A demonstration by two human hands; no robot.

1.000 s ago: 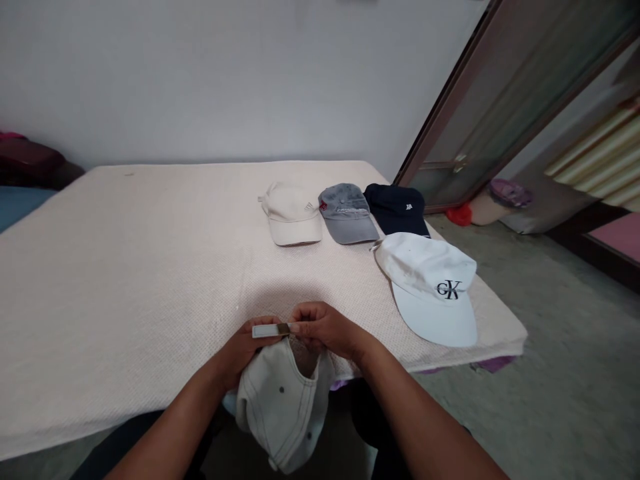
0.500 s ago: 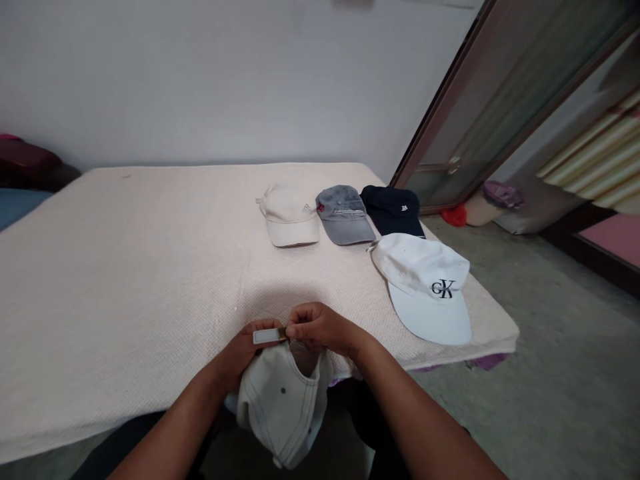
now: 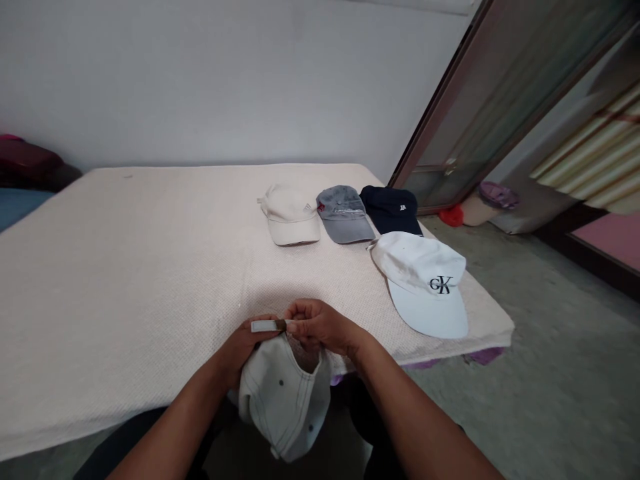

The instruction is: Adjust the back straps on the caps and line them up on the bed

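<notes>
I hold an off-white cap with dark stitching just over the near edge of the bed. Its crown hangs down toward me. My left hand grips the cap's back and its pale strap. My right hand pinches the small metal buckle at the strap's end, fingers closed. Both forearms reach in from the bottom of the view.
A bed with a cream textured cover fills the middle. On its right side lie a cream cap, a grey cap, a navy cap and a white cap with a black logo. A glass door leans at right.
The strap and buckle have risen slightly between my hands and the strap now shows edge-on. The view has shifted a little; the caps on the bed have not moved.
</notes>
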